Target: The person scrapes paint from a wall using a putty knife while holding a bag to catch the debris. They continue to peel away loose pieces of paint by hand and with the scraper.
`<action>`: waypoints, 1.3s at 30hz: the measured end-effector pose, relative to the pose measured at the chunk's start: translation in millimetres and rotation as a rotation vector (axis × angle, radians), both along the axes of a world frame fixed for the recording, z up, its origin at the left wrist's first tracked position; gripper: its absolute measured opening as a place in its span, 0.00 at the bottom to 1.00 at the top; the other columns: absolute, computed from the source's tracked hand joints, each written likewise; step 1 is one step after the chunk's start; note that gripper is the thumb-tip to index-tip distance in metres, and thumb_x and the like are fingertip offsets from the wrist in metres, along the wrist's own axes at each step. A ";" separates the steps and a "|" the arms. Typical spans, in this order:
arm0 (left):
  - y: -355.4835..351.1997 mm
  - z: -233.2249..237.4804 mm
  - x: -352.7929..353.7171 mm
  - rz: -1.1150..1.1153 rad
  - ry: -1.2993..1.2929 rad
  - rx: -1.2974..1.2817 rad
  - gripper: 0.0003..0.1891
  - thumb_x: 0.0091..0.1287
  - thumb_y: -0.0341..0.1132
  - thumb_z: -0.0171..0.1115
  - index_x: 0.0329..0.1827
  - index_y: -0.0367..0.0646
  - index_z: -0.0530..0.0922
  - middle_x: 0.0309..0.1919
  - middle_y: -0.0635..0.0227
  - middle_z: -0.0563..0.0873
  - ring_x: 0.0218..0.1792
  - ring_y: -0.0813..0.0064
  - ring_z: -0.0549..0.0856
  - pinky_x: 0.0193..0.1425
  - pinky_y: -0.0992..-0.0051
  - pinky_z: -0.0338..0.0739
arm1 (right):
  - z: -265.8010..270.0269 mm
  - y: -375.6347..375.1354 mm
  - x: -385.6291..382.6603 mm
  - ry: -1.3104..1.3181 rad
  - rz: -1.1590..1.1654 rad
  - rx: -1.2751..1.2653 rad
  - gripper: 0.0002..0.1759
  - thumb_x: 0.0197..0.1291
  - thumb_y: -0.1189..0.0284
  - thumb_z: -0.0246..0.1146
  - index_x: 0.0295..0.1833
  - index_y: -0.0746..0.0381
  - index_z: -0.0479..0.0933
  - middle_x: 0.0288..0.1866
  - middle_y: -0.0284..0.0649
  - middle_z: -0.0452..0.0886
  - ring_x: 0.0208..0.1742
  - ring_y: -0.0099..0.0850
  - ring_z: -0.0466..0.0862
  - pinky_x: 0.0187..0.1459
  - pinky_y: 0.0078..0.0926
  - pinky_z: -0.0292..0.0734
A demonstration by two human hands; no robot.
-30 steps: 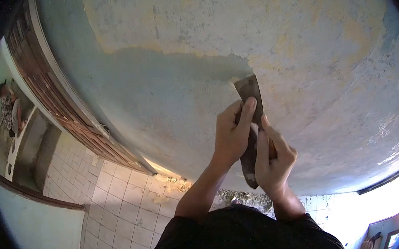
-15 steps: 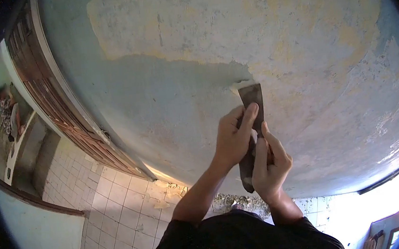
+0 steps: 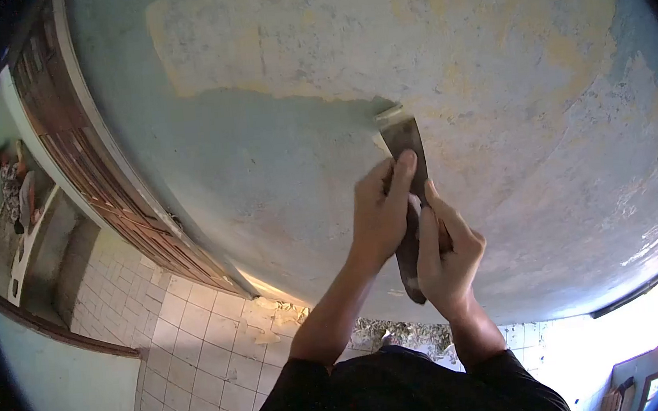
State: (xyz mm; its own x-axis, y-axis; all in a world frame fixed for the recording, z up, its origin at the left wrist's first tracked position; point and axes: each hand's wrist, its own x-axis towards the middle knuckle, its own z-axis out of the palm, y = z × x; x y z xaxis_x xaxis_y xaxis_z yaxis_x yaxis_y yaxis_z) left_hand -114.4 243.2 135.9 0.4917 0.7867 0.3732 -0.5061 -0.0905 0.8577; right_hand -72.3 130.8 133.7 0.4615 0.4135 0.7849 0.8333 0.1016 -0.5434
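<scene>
Both hands hold a dark, flat-bladed scraper [image 3: 401, 135] against the wall [image 3: 278, 163]. My left hand [image 3: 380, 213] is closed around the blade's lower part, its thumb pressed on the face. Below it, my right hand [image 3: 453, 261] grips the handle, whose lower end sticks out past the palm. At the blade's top edge a pale curl of paint [image 3: 390, 112] lifts off the wall. Left of the blade, green-blue paint still covers the surface. Above and to the right lies a scraped patch [image 3: 488, 58] of whitish and yellow tones.
Paint flakes and debris [image 3: 407, 333] lie along the wall's foot on the tiled floor [image 3: 201, 350]. A brown wooden door [image 3: 99, 171] stands at the left. Beyond it another person [image 3: 14, 186] crouches on a ledge, one arm raised to a wall. Bright light falls in at lower right.
The scraper and both hands have moved up and slightly left along the wall. The paint curl at the blade has shifted with it. The distant person's arm is raised higher.
</scene>
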 end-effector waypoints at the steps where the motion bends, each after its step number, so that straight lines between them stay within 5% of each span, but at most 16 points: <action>1: 2.4 -4.1 3.0 0.014 0.019 0.033 0.23 0.82 0.45 0.62 0.27 0.40 0.76 0.21 0.79 0.74 0.27 0.89 0.69 0.29 0.77 0.64 | -1.3 4.5 1.2 -0.037 0.016 0.071 0.18 0.70 0.83 0.63 0.63 0.73 0.83 0.25 0.45 0.84 0.26 0.15 0.77 0.26 0.17 0.69; 16: 17.8 40.8 -4.8 0.063 -0.130 -0.060 0.23 0.82 0.46 0.60 0.32 0.36 0.79 0.25 0.75 0.78 0.30 0.85 0.72 0.32 0.75 0.68 | 47.4 18.6 -5.8 -0.013 0.074 -0.033 0.17 0.69 0.83 0.64 0.62 0.73 0.84 0.27 0.47 0.83 0.26 0.15 0.76 0.27 0.18 0.71; 22: -3.9 -10.1 9.3 0.069 -0.054 -0.030 0.22 0.82 0.45 0.60 0.32 0.35 0.78 0.25 0.76 0.77 0.31 0.86 0.71 0.33 0.75 0.67 | 10.1 -6.9 0.4 -0.028 0.016 -0.073 0.16 0.69 0.84 0.64 0.60 0.75 0.84 0.30 0.51 0.88 0.28 0.22 0.86 0.28 0.21 0.77; 33: -0.5 -0.9 5.1 -0.110 -0.141 -0.171 0.21 0.83 0.45 0.60 0.32 0.39 0.79 0.25 0.80 0.77 0.30 0.89 0.70 0.31 0.78 0.65 | 19.2 1.1 -5.6 -0.079 -0.043 -0.098 0.17 0.68 0.85 0.65 0.61 0.74 0.84 0.28 0.48 0.87 0.23 0.18 0.79 0.24 0.20 0.71; 39: 5.3 10.1 14.2 0.032 -0.181 -0.097 0.21 0.83 0.45 0.60 0.32 0.39 0.80 0.26 0.79 0.78 0.30 0.89 0.71 0.33 0.79 0.66 | 32.6 12.5 -0.9 -0.082 -0.017 -0.071 0.17 0.68 0.85 0.65 0.61 0.74 0.84 0.27 0.45 0.86 0.23 0.17 0.78 0.24 0.18 0.70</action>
State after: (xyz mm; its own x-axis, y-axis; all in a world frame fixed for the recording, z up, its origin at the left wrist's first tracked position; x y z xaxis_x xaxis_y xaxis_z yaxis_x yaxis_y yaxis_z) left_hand -100.2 248.6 146.0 0.3974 0.8374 0.3752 -0.6512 -0.0308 0.7583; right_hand -73.1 143.3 166.3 0.4045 0.4619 0.7893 0.8763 0.0512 -0.4791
